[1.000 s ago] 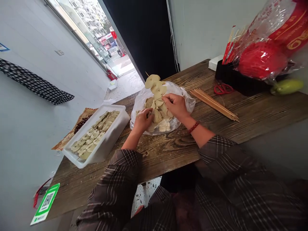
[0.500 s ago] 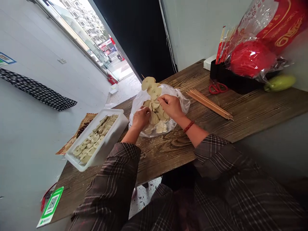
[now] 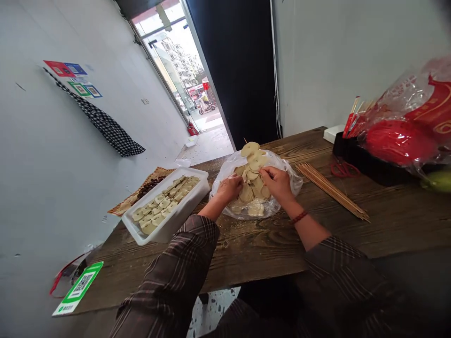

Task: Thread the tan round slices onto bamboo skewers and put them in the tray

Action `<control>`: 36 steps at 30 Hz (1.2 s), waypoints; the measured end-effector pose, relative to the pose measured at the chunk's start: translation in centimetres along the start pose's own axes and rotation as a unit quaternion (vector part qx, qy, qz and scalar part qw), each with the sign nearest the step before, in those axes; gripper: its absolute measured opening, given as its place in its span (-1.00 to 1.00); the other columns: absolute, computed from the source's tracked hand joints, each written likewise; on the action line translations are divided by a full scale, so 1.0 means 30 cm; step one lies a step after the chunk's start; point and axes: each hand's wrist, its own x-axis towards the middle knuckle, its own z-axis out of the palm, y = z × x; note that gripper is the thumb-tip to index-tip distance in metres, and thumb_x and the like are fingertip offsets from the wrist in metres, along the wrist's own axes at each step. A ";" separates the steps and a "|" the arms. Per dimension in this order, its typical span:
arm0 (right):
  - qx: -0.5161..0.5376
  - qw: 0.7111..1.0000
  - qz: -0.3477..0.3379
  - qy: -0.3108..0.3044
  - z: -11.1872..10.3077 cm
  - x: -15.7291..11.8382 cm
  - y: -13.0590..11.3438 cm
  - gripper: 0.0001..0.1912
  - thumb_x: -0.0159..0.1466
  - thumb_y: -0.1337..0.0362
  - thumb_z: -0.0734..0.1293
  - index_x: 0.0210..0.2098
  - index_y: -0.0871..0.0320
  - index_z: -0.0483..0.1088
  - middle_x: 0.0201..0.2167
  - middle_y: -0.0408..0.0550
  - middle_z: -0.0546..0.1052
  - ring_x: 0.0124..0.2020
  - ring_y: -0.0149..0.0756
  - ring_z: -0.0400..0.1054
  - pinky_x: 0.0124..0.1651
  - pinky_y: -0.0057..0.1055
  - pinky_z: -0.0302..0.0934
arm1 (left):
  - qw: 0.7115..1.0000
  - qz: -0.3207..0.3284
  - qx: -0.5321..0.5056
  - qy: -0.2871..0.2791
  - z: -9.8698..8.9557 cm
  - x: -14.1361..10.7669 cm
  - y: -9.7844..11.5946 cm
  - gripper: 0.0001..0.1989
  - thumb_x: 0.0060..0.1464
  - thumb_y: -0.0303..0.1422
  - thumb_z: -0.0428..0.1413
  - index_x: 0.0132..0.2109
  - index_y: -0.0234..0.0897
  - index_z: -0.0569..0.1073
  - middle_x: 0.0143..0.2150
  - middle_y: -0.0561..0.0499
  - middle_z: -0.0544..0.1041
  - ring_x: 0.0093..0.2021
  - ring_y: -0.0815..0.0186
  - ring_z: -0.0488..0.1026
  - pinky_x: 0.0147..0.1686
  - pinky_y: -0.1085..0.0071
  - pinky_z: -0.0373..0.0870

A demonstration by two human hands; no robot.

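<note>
Pale, thin round slices (image 3: 246, 192) lie heaped on a clear plastic bag (image 3: 225, 176) on the wooden table. My right hand (image 3: 278, 184) pinches the lower part of a skewer (image 3: 245, 140) threaded with several of the same slices (image 3: 257, 161). That skewer leans up over the heap, its tip sticking out past the top slice. At the heap's left side my left hand (image 3: 229, 188) is closed, fingertips curled in against the slices; what they grip is hidden. Loose bamboo skewers (image 3: 331, 191) lie in a bundle right of the bag.
Left of the bag, a white plastic tub (image 3: 169, 223) holds rows of skewered slices. Behind it lies a patterned mat (image 3: 132, 202). Red-handled scissors (image 3: 345, 170) and a black box (image 3: 375, 166) with red packages stand at the right. A green QR card (image 3: 79, 288) lies front left.
The camera view has tilted up and turned left, so the scene sits lower and farther right. Both hands stay at the heap, the right one still on the loaded skewer.
</note>
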 end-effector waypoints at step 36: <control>0.001 0.927 0.096 -0.363 0.024 -0.155 -0.135 -0.66 0.28 0.07 0.31 -0.26 0.22 0.58 -0.70 -0.21 0.31 -0.65 -0.48 0.10 -0.59 -0.50 -0.04 | 0.653 -0.228 -0.644 0.327 -0.126 -0.275 -0.110 -0.76 -0.03 -0.42 0.28 -0.22 -0.29 0.40 -0.33 0.05 0.54 -0.31 0.36 0.56 -0.16 0.32 0.60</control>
